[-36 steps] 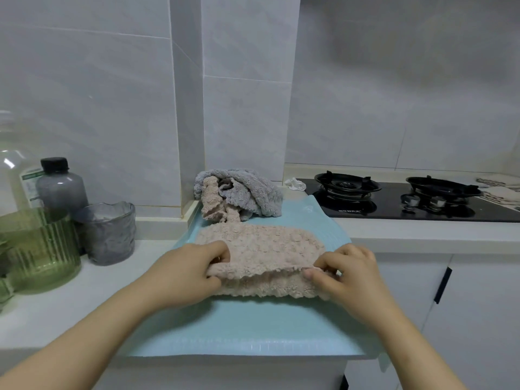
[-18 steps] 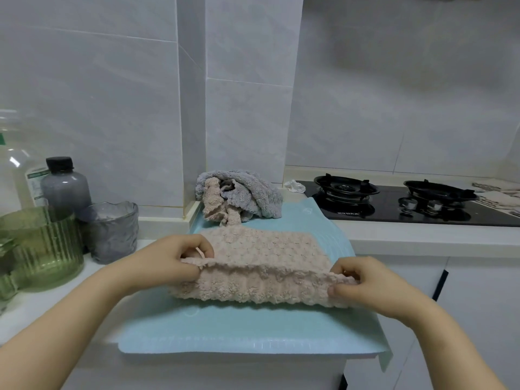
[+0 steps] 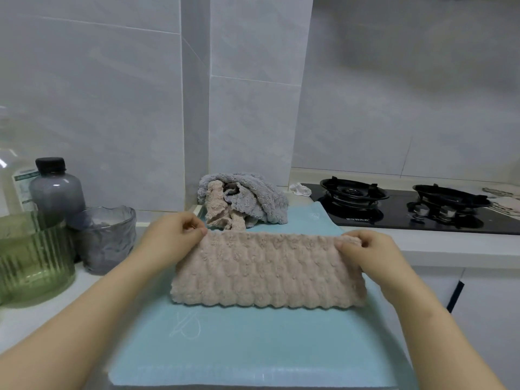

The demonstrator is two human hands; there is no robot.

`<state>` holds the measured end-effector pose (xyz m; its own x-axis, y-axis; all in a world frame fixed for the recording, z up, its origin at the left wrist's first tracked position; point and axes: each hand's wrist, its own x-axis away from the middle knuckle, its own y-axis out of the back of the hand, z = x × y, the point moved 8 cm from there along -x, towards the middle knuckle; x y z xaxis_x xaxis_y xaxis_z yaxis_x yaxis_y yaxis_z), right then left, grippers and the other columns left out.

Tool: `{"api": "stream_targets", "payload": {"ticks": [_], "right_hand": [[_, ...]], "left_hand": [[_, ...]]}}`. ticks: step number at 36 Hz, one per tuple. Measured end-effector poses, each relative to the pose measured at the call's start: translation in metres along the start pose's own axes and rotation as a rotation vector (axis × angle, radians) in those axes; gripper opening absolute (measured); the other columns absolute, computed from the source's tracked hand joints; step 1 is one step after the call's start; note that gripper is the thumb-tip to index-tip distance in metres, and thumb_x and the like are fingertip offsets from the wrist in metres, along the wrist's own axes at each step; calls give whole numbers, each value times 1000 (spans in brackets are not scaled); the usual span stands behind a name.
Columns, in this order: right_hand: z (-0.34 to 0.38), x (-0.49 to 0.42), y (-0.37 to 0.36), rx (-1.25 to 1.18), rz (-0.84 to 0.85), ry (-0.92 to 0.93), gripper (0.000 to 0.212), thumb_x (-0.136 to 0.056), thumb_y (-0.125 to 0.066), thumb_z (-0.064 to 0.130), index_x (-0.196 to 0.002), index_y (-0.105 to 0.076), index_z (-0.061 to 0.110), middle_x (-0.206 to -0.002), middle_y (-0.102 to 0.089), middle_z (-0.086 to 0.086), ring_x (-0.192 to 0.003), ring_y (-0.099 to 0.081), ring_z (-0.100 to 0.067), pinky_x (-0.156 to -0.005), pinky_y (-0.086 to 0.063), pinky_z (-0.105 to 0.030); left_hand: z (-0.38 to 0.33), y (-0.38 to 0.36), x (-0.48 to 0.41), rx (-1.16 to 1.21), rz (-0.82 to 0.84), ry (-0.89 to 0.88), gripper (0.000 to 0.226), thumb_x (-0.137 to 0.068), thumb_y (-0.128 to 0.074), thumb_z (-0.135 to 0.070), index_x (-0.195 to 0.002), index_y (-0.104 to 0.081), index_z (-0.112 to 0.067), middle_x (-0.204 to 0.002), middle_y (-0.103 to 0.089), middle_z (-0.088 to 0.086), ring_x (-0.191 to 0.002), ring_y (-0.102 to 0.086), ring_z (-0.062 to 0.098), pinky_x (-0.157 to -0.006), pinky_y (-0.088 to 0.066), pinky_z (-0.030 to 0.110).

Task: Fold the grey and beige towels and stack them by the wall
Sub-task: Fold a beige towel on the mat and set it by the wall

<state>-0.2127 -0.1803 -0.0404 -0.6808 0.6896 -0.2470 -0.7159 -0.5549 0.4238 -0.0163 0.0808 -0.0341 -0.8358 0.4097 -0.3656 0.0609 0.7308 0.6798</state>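
A beige textured towel point(image 3: 267, 273) hangs as a wide band over the light blue mat point(image 3: 253, 347), stretched between my hands. My left hand point(image 3: 171, 237) pinches its upper left corner. My right hand point(image 3: 365, 249) pinches the upper right corner. The towel's lower edge rests on the mat. Behind it, against the wall corner, lies a crumpled heap of a grey towel point(image 3: 259, 195) with another beige towel point(image 3: 221, 209) tangled in its front.
A green ribbed glass jar point(image 3: 31, 257), a grey glass cup point(image 3: 105, 239) and a dark-capped bottle point(image 3: 56, 187) stand on the counter at left. A black gas hob point(image 3: 408, 206) lies at right, with a small white rag point(image 3: 301, 189) beside it.
Both hands moved apart and lifted the towel's top edge, so the beige towel now hangs stretched wide and taller instead of lying bunched on the mat.
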Motion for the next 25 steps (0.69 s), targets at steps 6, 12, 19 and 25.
{"api": "stream_targets", "payload": {"ticks": [6, 12, 19, 25], "right_hand": [[-16, -41, -22, 18, -136, -75, 7, -85, -59, 12, -81, -62, 7, -67, -55, -3, -64, -45, -17, -56, -34, -28], [-38, -63, -44, 157, -155, -140, 18, -88, -51, 14, -70, -53, 14, -67, -56, -3, -64, -52, -21, -57, -37, -27], [-51, -68, -58, 295, -117, -94, 21, -88, -51, 19, -68, -51, 22, -71, -61, -2, -75, -56, -27, -66, -46, -33], [-51, -69, -64, 550, -41, -82, 10, -94, -48, 33, -88, -52, 27, -95, -60, 3, -109, -46, -27, -83, -36, -33]], "left_hand": [[-3, -20, -32, -371, -71, -36, 18, -92, -48, -22, -99, -64, -17, -102, -66, 8, -96, -58, 30, -71, -42, 32], [8, -47, -46, -494, -79, -92, 19, -94, -42, -20, -99, -59, -13, -98, -63, 12, -87, -60, 33, -66, -46, 36], [20, -60, -50, -464, -35, -149, 18, -95, -43, -20, -97, -59, -13, -96, -63, 9, -89, -59, 30, -70, -47, 35], [22, -74, -49, -510, 30, -167, 19, -95, -41, -14, -101, -59, -13, -102, -57, 6, -92, -58, 27, -73, -49, 36]]}}
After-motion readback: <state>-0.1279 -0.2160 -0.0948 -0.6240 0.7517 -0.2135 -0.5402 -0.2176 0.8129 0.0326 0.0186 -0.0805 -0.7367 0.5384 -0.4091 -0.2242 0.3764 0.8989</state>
